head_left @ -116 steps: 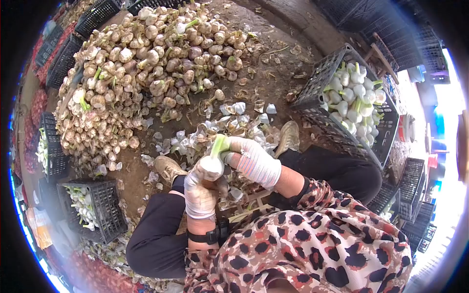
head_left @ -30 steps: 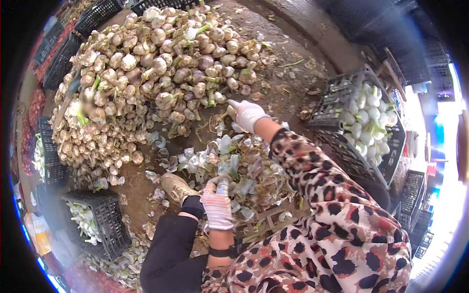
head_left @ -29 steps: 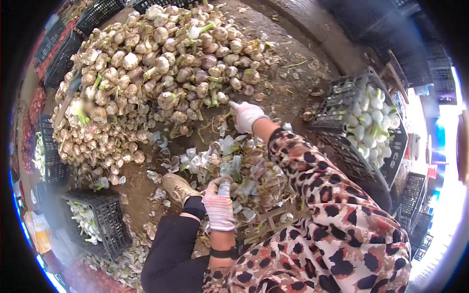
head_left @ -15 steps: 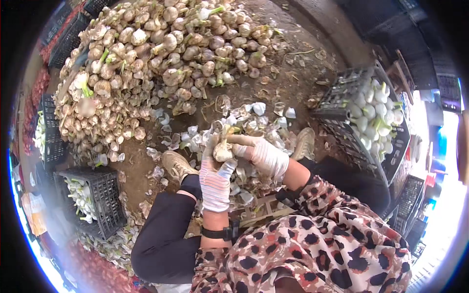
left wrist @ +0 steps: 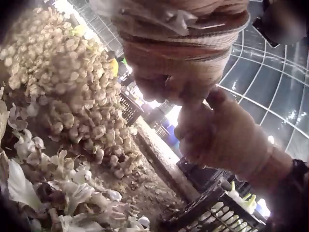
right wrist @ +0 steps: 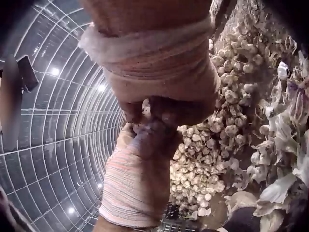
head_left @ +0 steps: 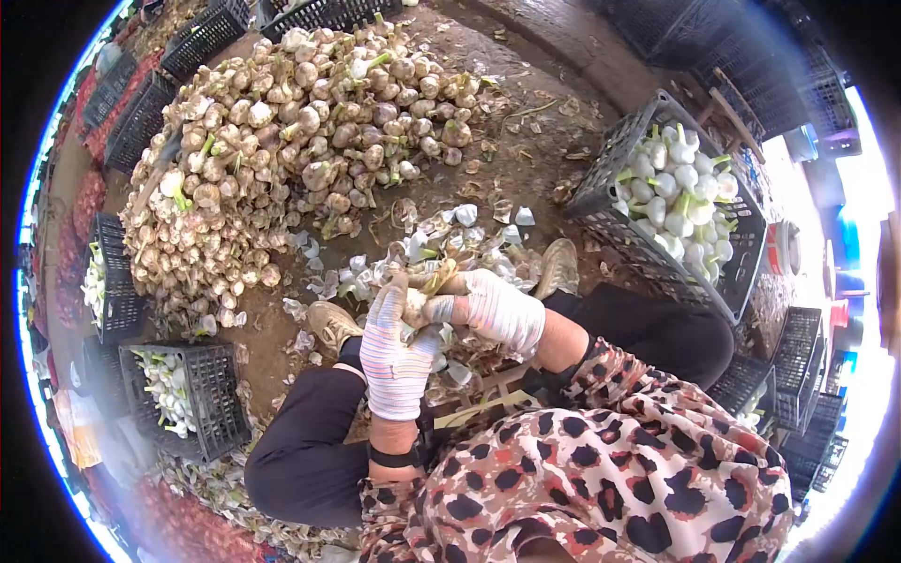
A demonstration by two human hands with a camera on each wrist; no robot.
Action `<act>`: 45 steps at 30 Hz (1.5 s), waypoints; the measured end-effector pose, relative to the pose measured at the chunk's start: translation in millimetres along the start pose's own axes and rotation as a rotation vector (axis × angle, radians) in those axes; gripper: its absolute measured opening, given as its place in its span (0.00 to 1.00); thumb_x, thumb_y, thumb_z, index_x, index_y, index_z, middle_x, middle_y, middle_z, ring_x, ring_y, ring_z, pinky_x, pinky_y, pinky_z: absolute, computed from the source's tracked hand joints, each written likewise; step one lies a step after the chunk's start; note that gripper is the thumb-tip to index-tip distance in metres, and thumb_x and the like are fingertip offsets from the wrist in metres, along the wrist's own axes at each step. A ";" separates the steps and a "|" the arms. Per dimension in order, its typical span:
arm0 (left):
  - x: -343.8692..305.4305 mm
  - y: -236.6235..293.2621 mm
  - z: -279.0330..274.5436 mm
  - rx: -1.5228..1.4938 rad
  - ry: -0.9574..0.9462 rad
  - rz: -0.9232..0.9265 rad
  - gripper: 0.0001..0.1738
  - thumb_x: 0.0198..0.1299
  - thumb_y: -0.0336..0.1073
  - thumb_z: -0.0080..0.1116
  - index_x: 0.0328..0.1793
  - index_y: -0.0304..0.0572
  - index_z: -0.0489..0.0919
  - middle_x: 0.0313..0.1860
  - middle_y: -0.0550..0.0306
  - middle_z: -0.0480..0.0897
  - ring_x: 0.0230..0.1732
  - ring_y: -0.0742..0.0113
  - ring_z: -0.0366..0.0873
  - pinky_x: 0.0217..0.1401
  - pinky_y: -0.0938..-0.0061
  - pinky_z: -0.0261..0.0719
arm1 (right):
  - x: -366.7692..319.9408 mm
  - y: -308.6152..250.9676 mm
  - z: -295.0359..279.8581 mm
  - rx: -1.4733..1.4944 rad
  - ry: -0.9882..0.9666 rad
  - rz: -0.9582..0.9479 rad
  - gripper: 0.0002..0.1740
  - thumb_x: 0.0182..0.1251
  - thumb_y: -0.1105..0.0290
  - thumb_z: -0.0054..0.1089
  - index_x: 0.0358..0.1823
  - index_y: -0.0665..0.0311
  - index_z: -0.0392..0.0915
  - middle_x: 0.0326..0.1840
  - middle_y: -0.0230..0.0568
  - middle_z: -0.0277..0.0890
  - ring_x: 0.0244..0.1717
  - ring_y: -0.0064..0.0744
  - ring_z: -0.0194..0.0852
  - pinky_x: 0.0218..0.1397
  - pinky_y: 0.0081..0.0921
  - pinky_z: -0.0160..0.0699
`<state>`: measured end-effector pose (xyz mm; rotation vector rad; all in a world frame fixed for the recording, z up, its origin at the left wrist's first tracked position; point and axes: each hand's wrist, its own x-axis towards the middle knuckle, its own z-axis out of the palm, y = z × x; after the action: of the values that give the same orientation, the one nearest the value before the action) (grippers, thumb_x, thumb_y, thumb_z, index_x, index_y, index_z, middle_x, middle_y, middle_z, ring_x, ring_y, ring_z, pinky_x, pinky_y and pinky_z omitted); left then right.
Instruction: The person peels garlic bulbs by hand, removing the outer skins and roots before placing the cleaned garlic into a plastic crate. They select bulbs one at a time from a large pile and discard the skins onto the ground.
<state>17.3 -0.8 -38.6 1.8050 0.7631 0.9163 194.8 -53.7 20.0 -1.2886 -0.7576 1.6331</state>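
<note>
A garlic bulb [head_left: 414, 306] with a dry stem is held between both gloved hands over the loose peelings, and the fingers cover much of it. My left hand [head_left: 399, 355] grips the bulb from below and the left in the head view. From the right, my right hand [head_left: 497, 308] pinches at the bulb and its stem, fingers curled. In the left wrist view the right hand [left wrist: 227, 135] meets the left at the fingers. The right wrist view has the left hand [right wrist: 137, 179] beneath the right, the bulb mostly in shadow.
A large heap of unpeeled garlic [head_left: 310, 131] lies ahead and to the left. Peeled white bulbs fill a black crate [head_left: 610, 192] at the right. Another crate [head_left: 211, 399] stands at lower left. White peelings [head_left: 450, 235] cover the ground between the shoes [head_left: 560, 267].
The right hand has come back from the heap's edge to the left hand. A garlic bulb is now between them, more covered by fingers than half a second ago.
</note>
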 end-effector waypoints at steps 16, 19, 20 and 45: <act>2.3 12.4 -1.0 -0.015 -0.056 -0.108 0.43 0.50 0.14 0.67 0.77 0.37 0.70 0.64 0.48 0.80 0.61 0.61 0.80 0.66 0.68 0.79 | -0.9 6.4 -12.0 -0.298 0.062 -0.078 0.19 0.69 0.69 0.58 0.60 0.63 0.81 0.50 0.39 0.86 0.50 0.30 0.83 0.60 0.31 0.79; 0.3 7.1 3.1 0.073 -0.040 -0.064 0.41 0.51 0.16 0.66 0.76 0.33 0.69 0.64 0.47 0.80 0.61 0.61 0.80 0.66 0.69 0.78 | 12.6 37.1 -7.1 -0.236 0.129 -0.186 0.20 0.66 0.74 0.56 0.59 0.64 0.80 0.49 0.39 0.85 0.49 0.28 0.82 0.58 0.28 0.79; -0.8 5.2 7.0 0.114 -0.032 -0.038 0.40 0.52 0.17 0.65 0.75 0.32 0.69 0.64 0.47 0.80 0.61 0.61 0.80 0.66 0.69 0.78 | 17.5 49.6 -6.6 -0.204 0.165 -0.244 0.20 0.65 0.75 0.55 0.59 0.65 0.79 0.49 0.38 0.84 0.49 0.26 0.81 0.57 0.26 0.79; 11.5 28.9 -0.8 -0.758 -0.059 -0.566 0.58 0.48 0.54 0.81 0.79 0.32 0.63 0.58 0.50 0.81 0.54 0.63 0.83 0.54 0.70 0.86 | 17.5 38.7 -16.0 -0.323 0.288 -0.171 0.11 0.66 0.76 0.58 0.49 0.66 0.80 0.34 0.42 0.80 0.36 0.34 0.81 0.44 0.29 0.80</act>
<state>25.7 -1.7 -8.6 0.8794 0.7041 0.6388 198.6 -54.7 -25.2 -1.5971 -0.9476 1.1876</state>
